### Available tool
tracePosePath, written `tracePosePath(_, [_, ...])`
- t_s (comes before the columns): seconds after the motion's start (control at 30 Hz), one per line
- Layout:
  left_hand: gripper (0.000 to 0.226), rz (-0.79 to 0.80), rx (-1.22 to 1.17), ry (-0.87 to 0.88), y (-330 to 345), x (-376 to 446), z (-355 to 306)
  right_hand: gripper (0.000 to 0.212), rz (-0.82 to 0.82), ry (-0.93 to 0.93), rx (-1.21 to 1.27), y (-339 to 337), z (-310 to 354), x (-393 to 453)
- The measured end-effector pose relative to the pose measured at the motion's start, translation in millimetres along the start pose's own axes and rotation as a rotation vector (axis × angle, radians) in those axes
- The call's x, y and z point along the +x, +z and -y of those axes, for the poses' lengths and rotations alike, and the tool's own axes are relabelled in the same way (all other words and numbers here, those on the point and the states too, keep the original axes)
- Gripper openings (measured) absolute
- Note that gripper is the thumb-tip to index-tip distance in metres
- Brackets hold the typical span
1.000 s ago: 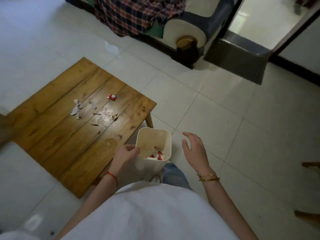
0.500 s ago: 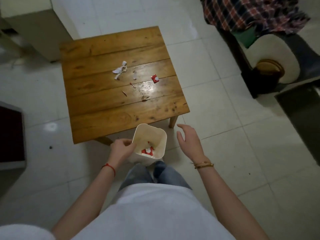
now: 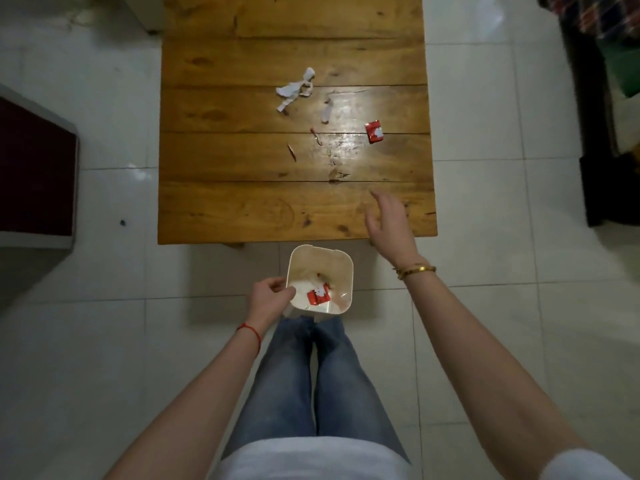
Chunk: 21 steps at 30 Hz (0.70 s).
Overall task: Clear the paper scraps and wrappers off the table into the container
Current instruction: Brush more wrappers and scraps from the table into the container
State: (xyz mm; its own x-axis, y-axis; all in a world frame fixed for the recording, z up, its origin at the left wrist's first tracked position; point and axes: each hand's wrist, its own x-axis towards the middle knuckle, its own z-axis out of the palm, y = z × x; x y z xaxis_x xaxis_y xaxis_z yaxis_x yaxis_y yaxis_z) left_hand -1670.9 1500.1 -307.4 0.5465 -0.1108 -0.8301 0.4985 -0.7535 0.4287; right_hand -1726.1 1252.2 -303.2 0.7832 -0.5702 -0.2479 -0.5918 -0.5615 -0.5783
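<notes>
Currently the left hand (image 3: 268, 299) is pinching the near-left rim of the white container (image 3: 349, 271), fingers (image 3: 289, 292) clenched on it, holding it just short of the near edge of the wooden surface (image 3: 242, 209). Inside the container a red wrapper (image 3: 318, 296) and a few pale scraps are already lying.

Beyond the container, on the middle of the surface, the white paper scraps (image 3: 294, 89) are sitting in a loose bunch, well apart from both hands. To their right a smaller white piece (image 3: 325, 114) is lying, and nearer the container two thin slivers (image 3: 292, 152) and (image 3: 316, 136) are resting on the planks. Further right, a second red wrapper (image 3: 374, 132) is lying alone.

The right hand (image 3: 389, 220) is hovering over the near-right part of the surface, fingers (image 3: 379, 199) released and spread, grasping nothing. That red wrapper is lying beyond those fingertips, apart from them, and looks like the closest sizeable piece.

To do this step well, the person is probably best off keeping the container steady below the edge and gathering the wrapper with a full pinch; the slivers will likely need sweeping towards the edge, since they look too thin to pick cleanly.
</notes>
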Motion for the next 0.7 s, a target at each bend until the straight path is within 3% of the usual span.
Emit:
tracePosePath(0.4, [0.040, 0.011, -0.087, -0.081, 62.0, 89.2, 11.9, 0.058, 0.057, -0.028, -0.166, 39.5, -62.1, 170.9])
tracePosePath(0.7, [0.043, 0.003, -0.090, -0.134, 70.5, 118.2, 31.9, 0.060, 0.136, -0.086, -0.308, 59.5, -84.5, 213.4])
